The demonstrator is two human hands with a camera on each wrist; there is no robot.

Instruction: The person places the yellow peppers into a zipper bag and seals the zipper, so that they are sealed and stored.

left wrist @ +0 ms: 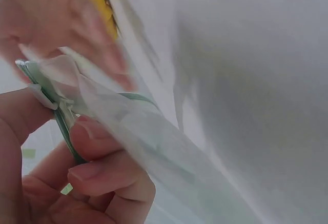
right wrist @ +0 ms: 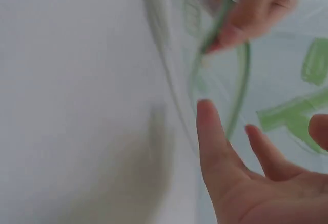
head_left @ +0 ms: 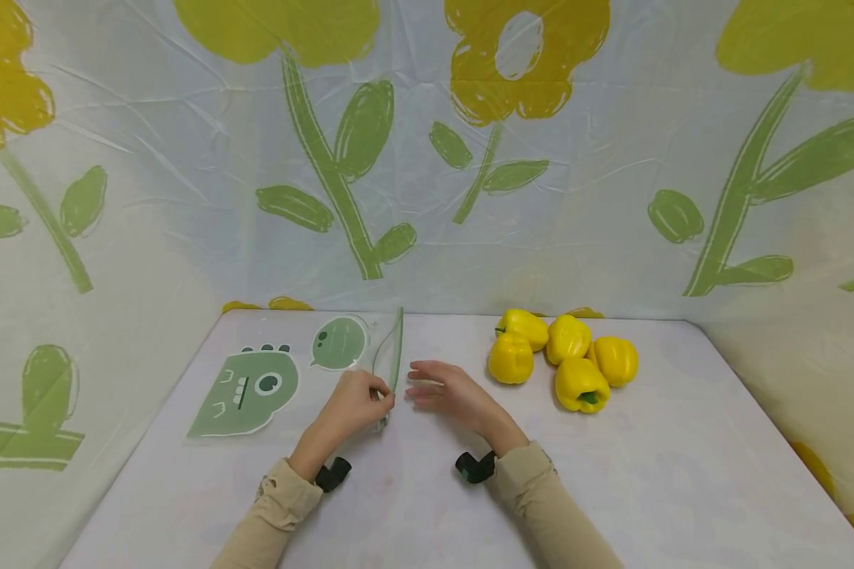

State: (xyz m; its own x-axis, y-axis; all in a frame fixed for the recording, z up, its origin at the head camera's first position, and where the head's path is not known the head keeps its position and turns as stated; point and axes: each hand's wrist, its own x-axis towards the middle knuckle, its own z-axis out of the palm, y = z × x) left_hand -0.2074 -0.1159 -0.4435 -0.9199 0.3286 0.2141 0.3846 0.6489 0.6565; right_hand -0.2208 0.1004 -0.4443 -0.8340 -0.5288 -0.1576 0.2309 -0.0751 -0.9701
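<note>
A clear zip bag (head_left: 266, 387) with a green cartoon dinosaur print lies on the left half of the table, its green-edged mouth (head_left: 397, 348) raised toward the right. My left hand (head_left: 352, 403) pinches the near end of that mouth between thumb and fingers; the left wrist view shows the green zip strip (left wrist: 64, 126) in its grip. Just right of the mouth, my right hand (head_left: 459, 395) is held with fingers extended and nothing in them. In the right wrist view its fingers (right wrist: 212, 147) are spread below the parted green edges.
Several yellow bell peppers (head_left: 582, 386) sit in a cluster at the back right of the white table (head_left: 655, 482). A flower-printed cloth (head_left: 576, 253) hangs behind the table and at both sides. Each wrist carries a small black camera (head_left: 475, 468).
</note>
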